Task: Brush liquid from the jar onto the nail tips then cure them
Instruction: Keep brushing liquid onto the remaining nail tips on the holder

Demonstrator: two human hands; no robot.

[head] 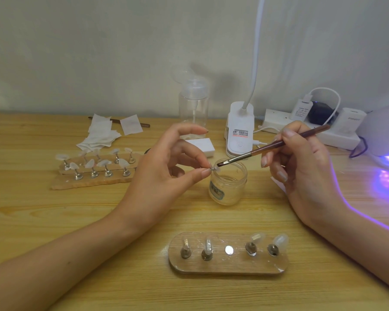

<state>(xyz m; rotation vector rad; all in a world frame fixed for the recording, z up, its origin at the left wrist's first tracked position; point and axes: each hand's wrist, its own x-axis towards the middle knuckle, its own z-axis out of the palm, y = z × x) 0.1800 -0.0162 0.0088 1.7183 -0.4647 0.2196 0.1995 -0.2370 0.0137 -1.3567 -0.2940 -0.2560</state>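
Left hand pinches a nail tip on its stand between thumb and forefinger, just over the open jar mid-table. Right hand, fingers curled round the brush, lays the bristles on that tip. Near wooden holder: four stands, middle magnet bare. Curing lamp glows violet, far right.

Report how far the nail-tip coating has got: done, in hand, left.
Done: I cannot tell which tips are already coated. Four stand on the near board, and its middle magnet is bare.
In hand: the left hand pinches one nail tip over the open jar, and the right hand holds the brush on it.
Left: setting it on the board, curing under the lit lamp, and perhaps the tips on the far boards.
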